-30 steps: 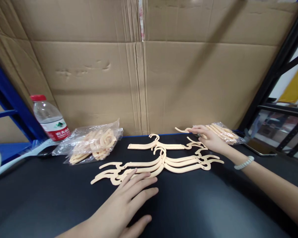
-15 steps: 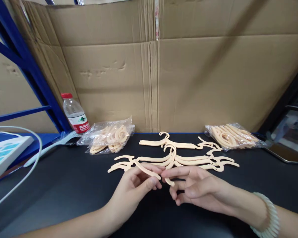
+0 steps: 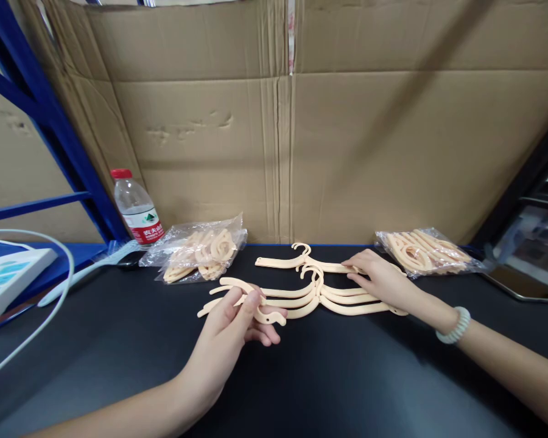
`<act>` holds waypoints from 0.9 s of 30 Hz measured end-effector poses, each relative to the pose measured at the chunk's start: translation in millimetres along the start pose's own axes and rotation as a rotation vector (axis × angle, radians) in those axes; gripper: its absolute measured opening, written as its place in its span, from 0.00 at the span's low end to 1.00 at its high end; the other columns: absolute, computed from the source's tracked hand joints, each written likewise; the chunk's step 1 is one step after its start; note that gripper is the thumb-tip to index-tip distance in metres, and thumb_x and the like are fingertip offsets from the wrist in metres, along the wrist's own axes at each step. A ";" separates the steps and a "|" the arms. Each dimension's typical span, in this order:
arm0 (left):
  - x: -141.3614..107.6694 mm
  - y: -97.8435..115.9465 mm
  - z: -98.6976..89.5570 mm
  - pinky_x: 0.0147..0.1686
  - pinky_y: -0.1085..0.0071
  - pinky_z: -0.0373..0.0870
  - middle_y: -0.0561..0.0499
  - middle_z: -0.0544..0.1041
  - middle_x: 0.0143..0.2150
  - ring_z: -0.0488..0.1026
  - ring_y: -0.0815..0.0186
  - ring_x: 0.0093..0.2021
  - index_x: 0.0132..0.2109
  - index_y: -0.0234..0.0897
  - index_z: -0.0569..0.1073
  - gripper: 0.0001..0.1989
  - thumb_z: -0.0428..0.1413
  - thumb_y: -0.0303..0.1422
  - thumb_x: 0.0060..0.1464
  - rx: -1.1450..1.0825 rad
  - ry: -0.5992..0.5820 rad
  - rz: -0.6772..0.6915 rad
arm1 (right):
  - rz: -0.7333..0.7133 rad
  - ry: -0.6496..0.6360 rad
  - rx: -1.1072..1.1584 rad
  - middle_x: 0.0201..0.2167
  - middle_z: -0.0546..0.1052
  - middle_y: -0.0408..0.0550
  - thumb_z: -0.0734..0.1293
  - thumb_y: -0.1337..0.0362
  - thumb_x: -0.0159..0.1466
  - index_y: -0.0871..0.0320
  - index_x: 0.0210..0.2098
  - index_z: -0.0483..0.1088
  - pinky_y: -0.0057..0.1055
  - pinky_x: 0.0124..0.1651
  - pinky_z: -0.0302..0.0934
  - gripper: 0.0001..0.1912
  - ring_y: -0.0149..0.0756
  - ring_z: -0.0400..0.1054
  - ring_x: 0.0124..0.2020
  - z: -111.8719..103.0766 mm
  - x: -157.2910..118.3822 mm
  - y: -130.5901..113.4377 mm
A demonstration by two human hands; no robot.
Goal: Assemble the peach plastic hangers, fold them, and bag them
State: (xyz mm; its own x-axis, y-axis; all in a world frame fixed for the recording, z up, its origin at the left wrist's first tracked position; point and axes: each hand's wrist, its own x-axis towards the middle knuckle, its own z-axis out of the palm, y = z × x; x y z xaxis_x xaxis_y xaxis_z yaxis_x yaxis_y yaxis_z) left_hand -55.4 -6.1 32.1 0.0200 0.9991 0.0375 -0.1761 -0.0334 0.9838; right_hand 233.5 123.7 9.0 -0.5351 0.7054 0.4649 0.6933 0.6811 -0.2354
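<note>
My left hand (image 3: 237,325) is closed on a cream plastic hanger arm piece (image 3: 270,317), pinched between thumb and fingers and held above the table. The piece is curved, with a small hole near its lower end. Behind it lie several nested cream hangers (image 3: 296,302), partly covered by that hand. Farther back is another hanger (image 3: 281,263) with its hook toward the cardboard. My right hand (image 3: 383,280) reaches over this hanger's right end, fingers stretched and thumb apart, with nothing visibly gripped. It hides most of the loose curved pieces there.
Clear bags of cream hanger parts lie at the back left (image 3: 201,252) and back right (image 3: 427,250). A red-capped bottle (image 3: 139,210), a white cable (image 3: 66,286) and a blue rack (image 3: 50,115) are at left. Cardboard (image 3: 201,152) walls the back; a phone-like slab (image 3: 523,284) lies right.
My right hand has moved away from my left, up and right to the back hanger's end. My left hand has shifted left and turned the held piece, which now shows its curved, holed end.
</note>
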 end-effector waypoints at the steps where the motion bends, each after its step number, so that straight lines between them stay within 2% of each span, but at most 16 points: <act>1: 0.2 -0.1 -0.1 0.27 0.75 0.70 0.48 0.81 0.32 0.75 0.69 0.25 0.38 0.36 0.67 0.17 0.56 0.47 0.59 0.004 0.002 -0.006 | 0.011 -0.015 -0.005 0.37 0.76 0.53 0.62 0.66 0.64 0.57 0.39 0.74 0.45 0.47 0.64 0.09 0.46 0.67 0.43 1.6 0.8 3.0; 4: 1.2 -0.6 -1.2 0.29 0.75 0.71 0.49 0.80 0.32 0.76 0.69 0.27 0.39 0.35 0.67 0.17 0.58 0.45 0.57 0.013 -0.003 -0.007 | 0.027 -0.029 -0.007 0.33 0.75 0.51 0.63 0.65 0.63 0.56 0.34 0.73 0.42 0.43 0.64 0.06 0.45 0.66 0.39 4.1 2.3 5.7; 7: 2.6 -1.4 -3.6 0.32 0.75 0.72 0.52 0.79 0.31 0.75 0.69 0.29 0.40 0.35 0.68 0.17 0.65 0.40 0.51 0.029 -0.006 0.030 | 0.040 -0.025 0.001 0.31 0.74 0.49 0.64 0.64 0.63 0.56 0.31 0.71 0.39 0.40 0.63 0.06 0.44 0.66 0.38 4.6 2.9 4.7; 15: 5.6 3.3 -10.1 0.40 0.74 0.70 0.55 0.75 0.31 0.74 0.69 0.35 0.40 0.37 0.72 0.15 0.68 0.34 0.48 0.063 0.033 0.029 | 0.107 0.073 0.037 0.34 0.74 0.50 0.59 0.62 0.67 0.57 0.35 0.67 0.36 0.38 0.63 0.07 0.41 0.69 0.35 -6.6 2.6 0.4; 22: 9.6 10.5 -13.6 0.31 0.77 0.63 0.55 0.71 0.31 0.65 0.72 0.31 0.36 0.36 0.76 0.11 0.66 0.37 0.50 0.064 0.078 0.074 | 0.127 0.156 0.035 0.32 0.76 0.48 0.60 0.58 0.67 0.56 0.35 0.68 0.36 0.38 0.62 0.09 0.41 0.70 0.34 -25.0 -4.3 -5.5; 27: 14.8 16.1 -17.3 0.32 0.78 0.63 0.55 0.68 0.29 0.63 0.71 0.31 0.31 0.36 0.73 0.14 0.68 0.40 0.46 -0.051 0.099 0.107 | 0.097 0.218 0.125 0.29 0.75 0.45 0.62 0.59 0.66 0.54 0.33 0.66 0.33 0.34 0.63 0.08 0.38 0.70 0.30 -27.5 -8.7 -7.7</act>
State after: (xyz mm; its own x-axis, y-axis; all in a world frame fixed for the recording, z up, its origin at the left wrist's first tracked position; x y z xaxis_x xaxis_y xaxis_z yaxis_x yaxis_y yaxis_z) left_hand -75.0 8.6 45.5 -0.0983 0.9877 0.1217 -0.2214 -0.1410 0.9649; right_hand 246.1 106.9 30.3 -0.3432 0.7187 0.6047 0.6640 0.6410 -0.3850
